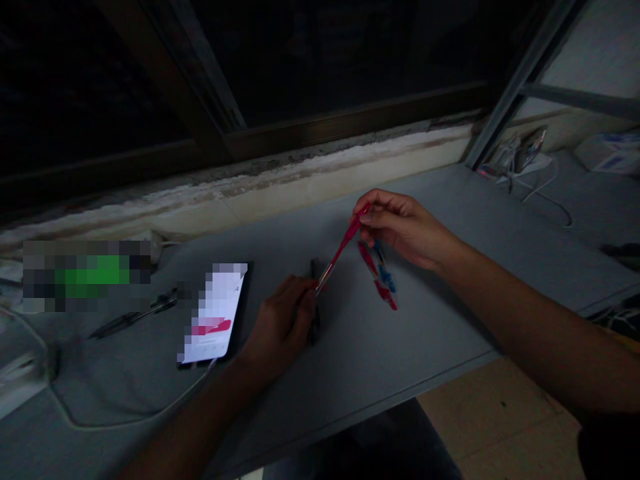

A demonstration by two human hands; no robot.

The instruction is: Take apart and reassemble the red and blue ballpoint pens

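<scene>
My right hand (400, 227) pinches the upper end of a red ballpoint pen (340, 250), which slants down to my left hand (283, 327). The pen's clear lower end meets the fingers of that hand. My left hand closes around a black pen (313, 273), whose middle it hides. Just below my right hand, a red pen (375, 275) and a blue pen (386, 277) lie side by side on the grey table (380, 340). A smartphone (215, 313) with a pixelated screen lies left of my left hand.
A dark pen (133, 315) lies left of the smartphone, and a white cable (135, 421) curves along the table's near side. A window ledge (250, 187) runs along the far edge. Cables and a white box (607, 152) sit at the upper right.
</scene>
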